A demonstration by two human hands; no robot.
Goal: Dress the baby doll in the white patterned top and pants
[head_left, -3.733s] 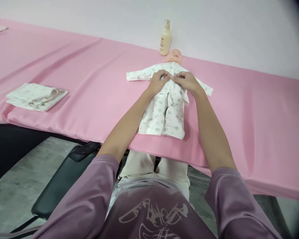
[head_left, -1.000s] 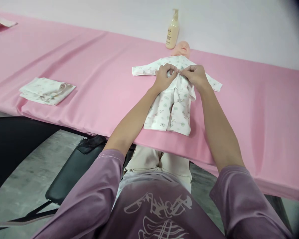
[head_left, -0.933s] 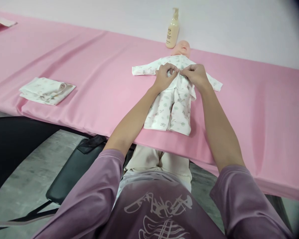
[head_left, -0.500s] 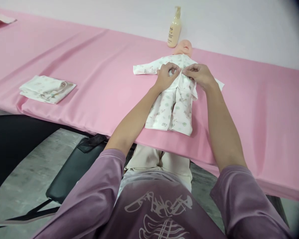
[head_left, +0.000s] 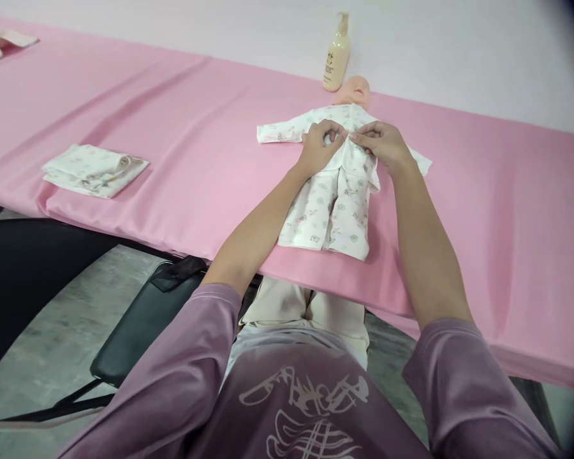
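A baby doll (head_left: 353, 90) lies on its back on the pink table (head_left: 182, 134), dressed in a white printed suit (head_left: 330, 204). My left hand (head_left: 318, 145) pinches the left edge of the suit's front at the chest. My right hand (head_left: 385, 144) pinches the right edge just beside it, fingertips almost touching. Both hands are closed on the cloth. The doll's sleeves spread out to either side and the legs point toward me.
A cream pump bottle (head_left: 336, 54) stands behind the doll's head. Folded printed cloth (head_left: 94, 169) lies at the left of the table, and another piece (head_left: 4, 43) at the far left corner. A black chair seat (head_left: 138, 319) is below the table edge.
My hands have stayed pinched at the suit's chest, shifting only slightly. The view has drifted a little, so the doll sits further right in the picture than before.
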